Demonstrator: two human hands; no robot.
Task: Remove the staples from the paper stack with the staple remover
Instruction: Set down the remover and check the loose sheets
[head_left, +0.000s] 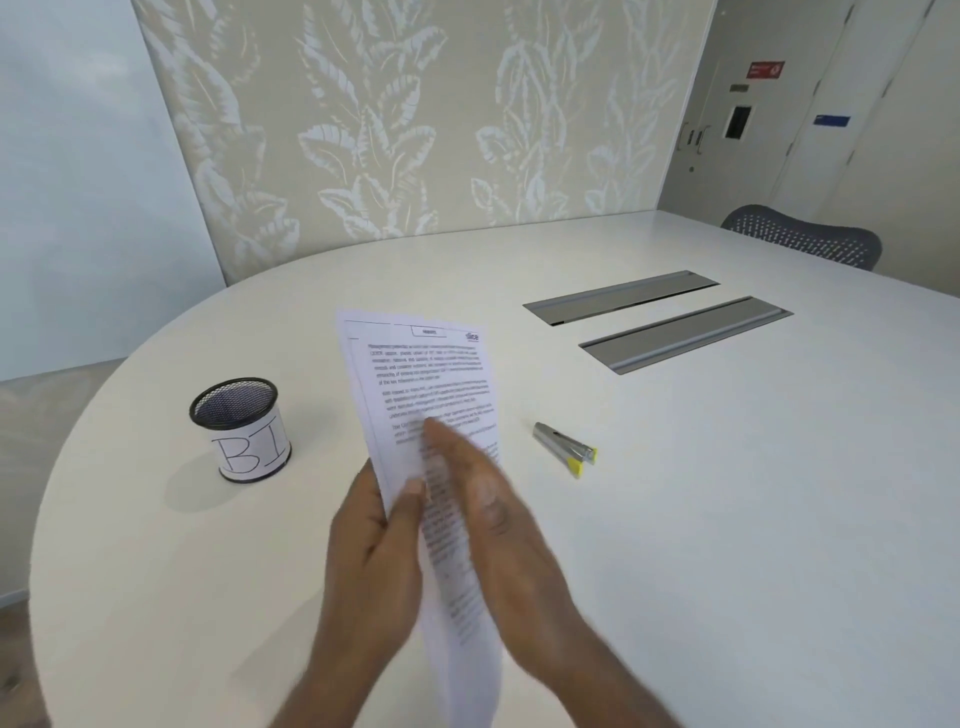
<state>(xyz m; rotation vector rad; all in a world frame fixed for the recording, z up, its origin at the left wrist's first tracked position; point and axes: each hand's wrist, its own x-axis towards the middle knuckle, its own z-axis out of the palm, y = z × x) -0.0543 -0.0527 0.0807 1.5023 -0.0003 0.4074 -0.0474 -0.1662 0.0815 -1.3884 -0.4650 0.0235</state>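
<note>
Far left on the table (727, 519), a black mesh cup (236, 428) with a paper label reading "BI", upright, well apart from the hands; inside looks empty as far as the mesh shows, so no pulled staples on view there. Centre, near edge: left hand (371, 551) grips the paper stack (431, 395) at its left edge, thumb on the printed face, fingers behind, so it is closed on the sheets. The stack is lifted off the table and tilted, its top end pointing far, its bottom end running down out of the picture. Several printed pages, corners fanned slightly at the top, text blurred. No staple can be made out; the upper corners are too soft to tell. Right hand (493, 514) lies flat and spread against the front of the pages, fingers extended, motion-blurred; it presses or steadies the paper and clasps nothing. Right of the stack, just beyond the hands: the staple remover (566, 449), silver with yellow tips, lying on the table, untouched and apart from the paper. Farther right, two grey cable hatches (657, 319) and a chair back (810, 241). Judgement: task barely begun. Paper in hand, tool not yet picked up, all staple pulling seemingly left.
</note>
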